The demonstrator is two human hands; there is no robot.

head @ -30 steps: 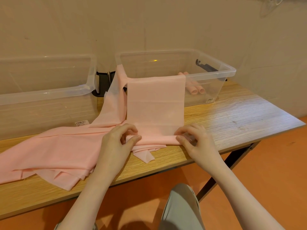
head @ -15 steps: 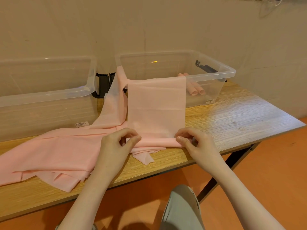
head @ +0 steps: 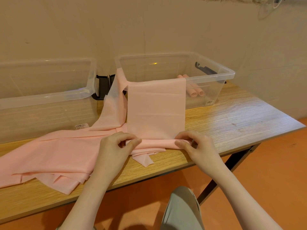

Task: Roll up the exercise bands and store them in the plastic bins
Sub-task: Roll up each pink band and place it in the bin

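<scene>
My left hand point(head: 116, 146) and right hand point(head: 197, 145) each pinch an end of the rolled near edge of the pink exercise band point(head: 156, 110), fingers curled round the roll just in from the wooden table point(head: 232, 120)'s front edge. Left of my hands a heap of loose pink bands point(head: 49, 156) spreads almost to that edge; to the right the tabletop lies bare out to its corner. The band runs up and over the rim of the right clear bin point(head: 216, 75), where rolled bands point(head: 194, 92) lie. The left clear bin point(head: 49, 97) stands beside it, against the wall.
</scene>
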